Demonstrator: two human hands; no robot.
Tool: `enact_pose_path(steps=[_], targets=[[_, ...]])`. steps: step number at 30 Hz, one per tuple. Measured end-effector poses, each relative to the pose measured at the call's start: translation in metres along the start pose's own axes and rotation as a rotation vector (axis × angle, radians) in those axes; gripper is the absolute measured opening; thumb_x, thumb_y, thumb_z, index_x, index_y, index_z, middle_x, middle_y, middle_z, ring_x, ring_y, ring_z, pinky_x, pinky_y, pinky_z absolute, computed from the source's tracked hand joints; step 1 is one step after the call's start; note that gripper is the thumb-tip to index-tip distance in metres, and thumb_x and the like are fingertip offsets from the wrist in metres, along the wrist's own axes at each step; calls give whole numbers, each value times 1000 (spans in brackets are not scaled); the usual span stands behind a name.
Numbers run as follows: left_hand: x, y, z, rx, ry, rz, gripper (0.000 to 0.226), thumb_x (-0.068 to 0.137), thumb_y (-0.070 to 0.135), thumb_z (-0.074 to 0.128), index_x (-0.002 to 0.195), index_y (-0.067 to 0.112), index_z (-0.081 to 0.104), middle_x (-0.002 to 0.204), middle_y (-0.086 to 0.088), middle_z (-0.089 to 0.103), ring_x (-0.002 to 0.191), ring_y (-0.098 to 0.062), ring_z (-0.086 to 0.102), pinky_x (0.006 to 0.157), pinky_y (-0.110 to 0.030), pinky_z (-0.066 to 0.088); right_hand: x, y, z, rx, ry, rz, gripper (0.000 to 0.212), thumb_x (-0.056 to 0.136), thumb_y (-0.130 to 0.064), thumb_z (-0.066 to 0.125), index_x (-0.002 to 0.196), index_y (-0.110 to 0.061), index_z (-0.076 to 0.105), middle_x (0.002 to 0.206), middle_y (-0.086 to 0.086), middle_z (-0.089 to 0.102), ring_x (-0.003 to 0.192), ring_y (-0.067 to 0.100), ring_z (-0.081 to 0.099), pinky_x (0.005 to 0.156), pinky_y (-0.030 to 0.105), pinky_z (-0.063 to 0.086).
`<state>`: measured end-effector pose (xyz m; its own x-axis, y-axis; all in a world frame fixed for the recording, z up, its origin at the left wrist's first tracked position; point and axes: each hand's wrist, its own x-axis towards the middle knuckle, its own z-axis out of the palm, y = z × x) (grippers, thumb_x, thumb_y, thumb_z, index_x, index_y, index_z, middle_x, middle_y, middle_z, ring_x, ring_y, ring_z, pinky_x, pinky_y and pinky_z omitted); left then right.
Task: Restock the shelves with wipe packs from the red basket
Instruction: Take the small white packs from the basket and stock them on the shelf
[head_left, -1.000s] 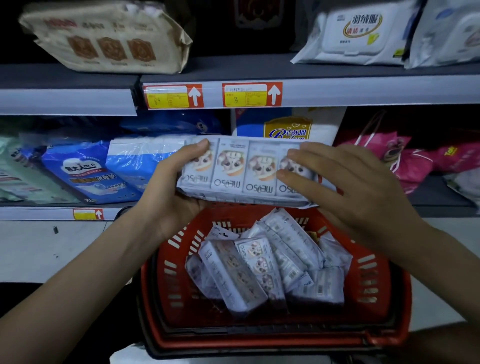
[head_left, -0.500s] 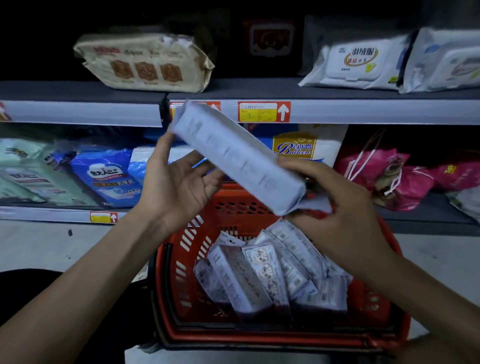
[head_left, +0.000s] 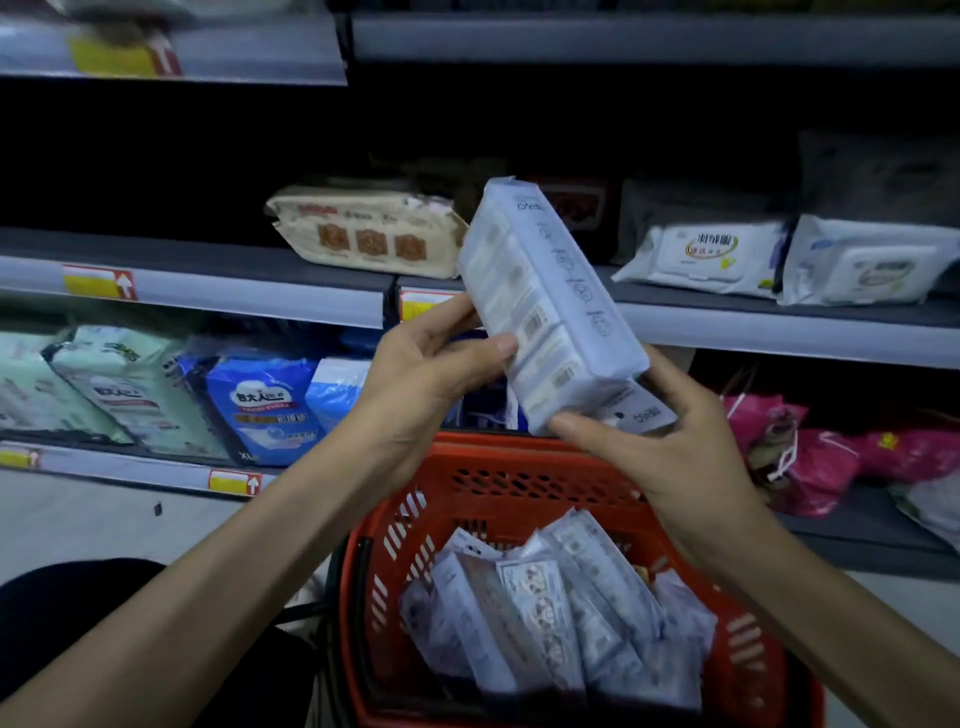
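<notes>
Gripping long, film-wrapped wipe pack (head_left: 553, 306): left hand (head_left: 431, 374) pinches side, right hand (head_left: 670, 441) cups lower end.

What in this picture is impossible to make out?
Head view only.
Turned away: the front of the pack; only its barcode face and one side show.
Blurred: the top-left price tag, unreadable.
Covered by the left hand and pack: most of the middle tag.
Behind the pack: the fingertips of the right hand.
Cut off by the bottom edge: the near rim of the basket.
</notes>
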<state>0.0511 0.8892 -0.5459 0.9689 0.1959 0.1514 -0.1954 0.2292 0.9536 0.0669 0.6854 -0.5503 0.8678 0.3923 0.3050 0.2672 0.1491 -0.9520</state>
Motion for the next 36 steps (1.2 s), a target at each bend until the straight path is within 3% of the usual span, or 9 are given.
enact_pose_path(steps=[6,9,15,19,24,28,31,34,36], targets=[[10,55,7,66,28,176,44,97,0,65,141,8,60,134,-12,70,124,-27,67,92,-35,60,29,-45,19,-112,-27,-182,66,83,4,76,140,-22,58,128,-19,69,118,0,65,90,15,54],[14,88,10,222,47,278,46,96,2,69,141,10,63,124,-15,75,118,-23,70,98,-36,60,50,-66,28,-103,19,-258,60,83,3,77,138,-14,61,120,-13,74,112,5,69,86,17,56],[33,145,8,522,-40,382,63,91,12,78,148,26,56,132,3,65,107,-9,74,83,-27,58,102,-108,37,-33,153,-301,46,79,-5,83,122,-17,73,102,-9,79,98,8,75,76,18,58],[55,168,6,609,10,442,74,88,10,81,153,30,50,137,8,59,108,-9,73,93,-39,62,134,-125,55,9,164,-324,38,80,-4,83,116,-16,76,98,-6,80,95,11,76,73,20,58],[99,185,-4,552,28,523,68,97,1,69,153,34,50,140,12,64,120,-9,68,99,-38,59,179,-139,74,-59,85,-394,53,91,-3,73,139,-22,62,122,-10,74,110,2,69,84,16,57],[143,196,-4,516,128,607,64,90,-20,54,140,20,64,117,8,77,111,-7,72,92,-28,59,234,-145,83,-217,92,-489,57,93,-6,72,145,-26,58,129,-21,67,121,-6,61,100,23,54],[181,207,-5,531,210,655,60,88,-19,50,131,19,68,114,5,78,113,-11,71,96,-37,59,281,-151,90,-261,157,-490,58,92,-9,74,144,-30,59,130,-20,67,122,-3,61,103,27,54],[224,224,-9,550,322,639,54,88,-14,50,117,26,73,104,5,79,101,-12,75,92,-38,61,330,-162,99,-295,197,-493,38,91,-8,74,125,-24,72,110,-11,77,106,4,70,88,28,60],[249,231,-14,632,467,595,32,90,-6,55,99,20,71,93,-1,74,89,-17,73,83,-39,61,363,-165,107,-355,294,-443,18,89,-8,74,105,-16,75,95,0,77,88,12,71,76,34,61]])
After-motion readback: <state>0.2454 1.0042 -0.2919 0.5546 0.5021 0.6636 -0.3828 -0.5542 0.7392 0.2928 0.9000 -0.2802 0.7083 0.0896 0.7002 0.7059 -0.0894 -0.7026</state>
